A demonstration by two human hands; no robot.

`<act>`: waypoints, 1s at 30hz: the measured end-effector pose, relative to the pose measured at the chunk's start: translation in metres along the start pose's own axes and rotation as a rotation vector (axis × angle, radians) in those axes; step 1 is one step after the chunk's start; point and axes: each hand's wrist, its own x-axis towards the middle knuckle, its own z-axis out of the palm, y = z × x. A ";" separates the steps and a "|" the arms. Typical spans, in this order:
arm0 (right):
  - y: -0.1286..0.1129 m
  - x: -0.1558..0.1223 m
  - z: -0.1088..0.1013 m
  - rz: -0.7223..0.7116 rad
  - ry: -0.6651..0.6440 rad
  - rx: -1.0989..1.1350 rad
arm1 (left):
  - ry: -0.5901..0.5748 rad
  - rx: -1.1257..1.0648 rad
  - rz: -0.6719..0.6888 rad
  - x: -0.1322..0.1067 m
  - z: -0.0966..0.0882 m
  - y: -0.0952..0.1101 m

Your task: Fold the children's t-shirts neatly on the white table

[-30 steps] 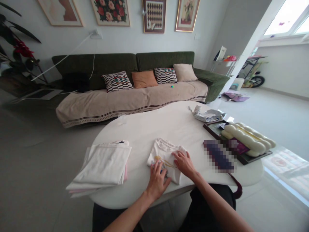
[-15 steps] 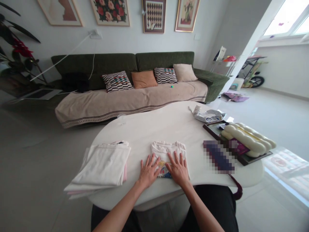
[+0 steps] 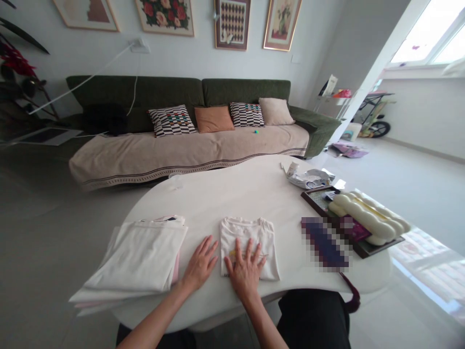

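A small folded white T-shirt (image 3: 250,237) with a coloured print lies near the front edge of the white oval table (image 3: 236,194). My right hand (image 3: 246,271) rests flat on the shirt's front part, fingers spread. Just left of the shirt, my left hand (image 3: 199,265) lies flat on the bare tabletop, fingers apart, between the shirt and a stack of folded white clothes (image 3: 140,259). Neither hand holds anything.
A dark tray (image 3: 363,247) with a cream ribbed object (image 3: 366,215) sits at the table's right, beside a blurred-out patch. Crumpled paper (image 3: 308,177) lies further back. A green sofa (image 3: 189,121) with cushions stands behind the table.
Both hands have slid left: my left hand has come off the shirt onto the table, and my right hand now covers the shirt's front middle. The shirt lies squarer and flatter.
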 end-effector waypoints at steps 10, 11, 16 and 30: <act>-0.011 0.079 -0.026 -0.167 -0.133 0.206 | 0.031 0.041 -0.027 0.002 0.002 0.003; -0.014 0.093 -0.025 -0.159 -0.145 0.208 | 0.033 0.041 -0.028 0.002 0.003 0.003; -0.025 0.131 -0.012 -0.048 -0.189 0.194 | 0.028 0.040 -0.039 0.002 0.001 0.003; -0.028 0.133 0.003 -0.015 -0.173 0.371 | 0.036 0.058 -0.042 0.002 0.000 0.004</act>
